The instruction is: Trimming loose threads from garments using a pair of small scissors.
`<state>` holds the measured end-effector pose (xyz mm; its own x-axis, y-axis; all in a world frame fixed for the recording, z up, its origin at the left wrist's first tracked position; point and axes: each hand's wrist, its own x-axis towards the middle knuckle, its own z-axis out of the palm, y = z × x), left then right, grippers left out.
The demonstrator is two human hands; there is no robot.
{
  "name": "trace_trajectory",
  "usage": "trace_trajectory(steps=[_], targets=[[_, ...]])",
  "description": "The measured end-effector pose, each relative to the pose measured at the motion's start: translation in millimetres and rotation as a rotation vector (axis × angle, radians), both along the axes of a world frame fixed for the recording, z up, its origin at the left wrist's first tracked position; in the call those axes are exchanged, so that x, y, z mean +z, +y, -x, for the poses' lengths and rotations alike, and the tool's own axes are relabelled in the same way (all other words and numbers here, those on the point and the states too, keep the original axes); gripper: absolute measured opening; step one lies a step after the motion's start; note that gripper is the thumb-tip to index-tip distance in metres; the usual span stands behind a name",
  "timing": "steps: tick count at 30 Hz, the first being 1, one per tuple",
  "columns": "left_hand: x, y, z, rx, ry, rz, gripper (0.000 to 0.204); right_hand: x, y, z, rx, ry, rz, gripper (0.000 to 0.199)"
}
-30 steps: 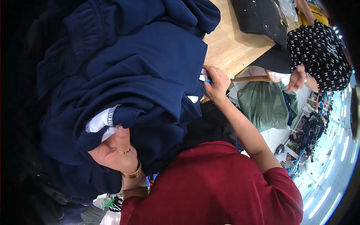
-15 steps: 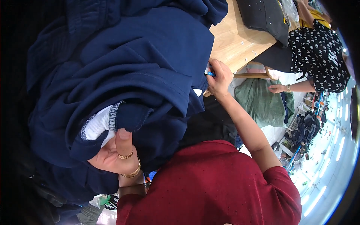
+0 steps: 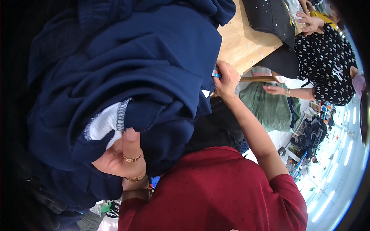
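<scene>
Left hand (image 3: pixel 117 159), gold ring and bracelet on it, grips a fold of the bulky navy-blue fabric garment (image 3: pixel 135 73) with white lining, near left. The garment fills the left and centre, draped over the light wooden table (image 3: pixel 246 42). Right hand (image 3: pixel 225 81) is closed on the garment's right edge, pinching a small blue tool (image 3: pixel 216 75). A co-worker's hand (image 3: pixel 274 90) hovers at far right.
</scene>
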<state>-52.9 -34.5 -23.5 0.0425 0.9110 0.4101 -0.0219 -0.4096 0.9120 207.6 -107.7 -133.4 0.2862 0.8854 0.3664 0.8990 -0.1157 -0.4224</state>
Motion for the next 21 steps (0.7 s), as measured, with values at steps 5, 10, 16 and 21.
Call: trace_trajectory(steps=[5,10,16,21], targets=[[3,-8,-11,-0.022,-0.091,-0.006,0.018,-5,-4,1,0.007,-0.020,-0.029,0.020],[-14,-23,-14,0.033,-0.181,0.072,0.031,-15,-13,0,0.026,-0.002,-0.029,0.019],[-31,-34,-16,0.070,-0.142,0.048,0.032,-29,-23,-4,0.034,-0.012,-0.020,0.020],[-36,-35,-6,-0.045,-0.173,-0.023,0.035,-29,-26,1,0.026,0.000,0.011,0.021]])
